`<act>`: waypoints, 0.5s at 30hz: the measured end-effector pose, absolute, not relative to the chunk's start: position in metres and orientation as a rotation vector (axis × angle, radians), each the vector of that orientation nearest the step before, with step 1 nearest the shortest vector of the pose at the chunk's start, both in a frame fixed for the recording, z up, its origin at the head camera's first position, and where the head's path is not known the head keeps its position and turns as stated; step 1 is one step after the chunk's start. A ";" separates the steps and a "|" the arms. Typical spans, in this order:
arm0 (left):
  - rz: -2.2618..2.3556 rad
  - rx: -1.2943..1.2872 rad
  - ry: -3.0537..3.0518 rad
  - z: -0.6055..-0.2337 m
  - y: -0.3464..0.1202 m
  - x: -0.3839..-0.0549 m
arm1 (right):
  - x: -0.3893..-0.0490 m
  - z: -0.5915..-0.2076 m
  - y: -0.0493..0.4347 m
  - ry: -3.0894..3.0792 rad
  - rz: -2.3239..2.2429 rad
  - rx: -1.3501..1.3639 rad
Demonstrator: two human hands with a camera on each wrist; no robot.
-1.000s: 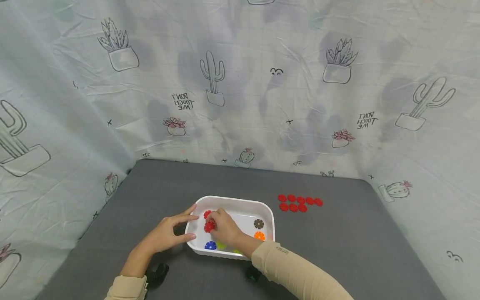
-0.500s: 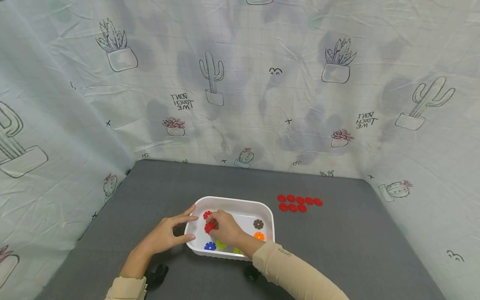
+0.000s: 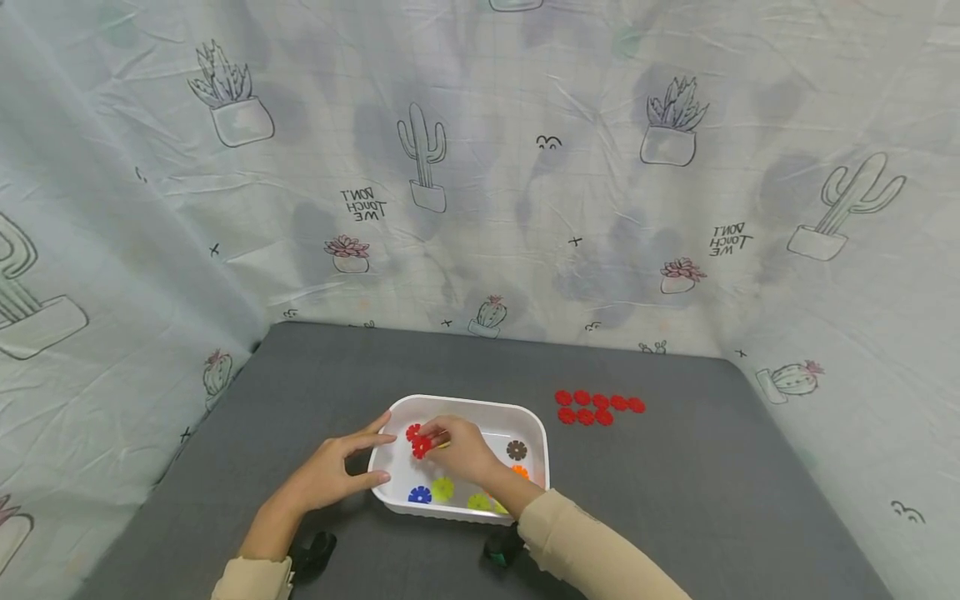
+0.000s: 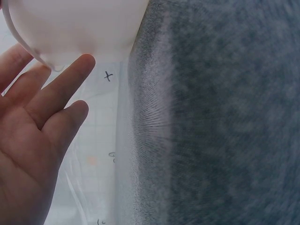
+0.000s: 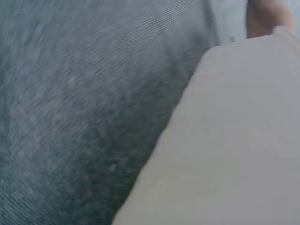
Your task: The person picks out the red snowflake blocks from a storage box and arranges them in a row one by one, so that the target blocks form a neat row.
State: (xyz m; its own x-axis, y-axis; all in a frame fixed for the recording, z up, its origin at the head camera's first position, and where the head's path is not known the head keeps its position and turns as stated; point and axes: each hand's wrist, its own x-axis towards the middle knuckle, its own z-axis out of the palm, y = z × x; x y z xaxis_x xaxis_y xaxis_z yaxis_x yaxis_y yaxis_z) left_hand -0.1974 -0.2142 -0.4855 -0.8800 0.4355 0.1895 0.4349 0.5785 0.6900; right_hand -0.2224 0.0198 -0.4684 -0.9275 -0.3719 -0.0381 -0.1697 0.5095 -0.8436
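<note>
In the head view, my right hand [image 3: 461, 454] reaches into a white tray [image 3: 480, 414]. Its thumb and fingers pinch a red slotted plastic disc [image 3: 422, 447], lifted over the tray floor, and a sliver of yellow shows by the fingertips. Another red disc [image 3: 413, 432] lies just behind it. My left hand [image 3: 333, 471] is at the tray's left end with fingers spread and relaxed; in the left wrist view its fingertips come up to the tray's outer wall [image 4: 79, 28]. Only the forearm's beige sleeve [image 5: 225, 136] fills the right wrist view, with the right hand's work out of sight.
A blue disc [image 3: 420, 494], yellow-green discs [image 3: 443, 489], an orange disc [image 3: 520, 472] and a brown disc [image 3: 517, 450] lie in the tray. On the grey table [image 3: 697, 475], several red discs [image 3: 601, 402] form two rows. A patterned curtain [image 3: 495, 208] hangs behind.
My right hand has risen slightly and shifted right, bringing up the pinched red disc and uncovering the yellow-green disc below. My left hand stays in place at the tray.
</note>
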 end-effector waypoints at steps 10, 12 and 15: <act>1.209 0.760 2.768 -0.486 -0.214 -0.198 | -0.218 -0.454 0.043 2.446 -1.543 -0.390; 1.210 0.752 2.770 -0.486 -0.214 -0.198 | -0.218 -0.451 0.051 2.437 -1.571 -0.372; 1.216 0.750 2.772 -0.486 -0.214 -0.198 | -0.217 -0.446 0.066 2.429 -1.622 -0.340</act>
State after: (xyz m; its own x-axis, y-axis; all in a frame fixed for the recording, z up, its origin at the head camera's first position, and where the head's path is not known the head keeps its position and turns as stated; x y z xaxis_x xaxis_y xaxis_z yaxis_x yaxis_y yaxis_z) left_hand -0.1979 -0.2138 -0.4857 -0.8841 0.4364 0.1671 0.4185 0.5801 0.6988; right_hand -0.2174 0.0659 -0.4463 -0.9532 -0.2998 -0.0389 -0.0790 0.3711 -0.9252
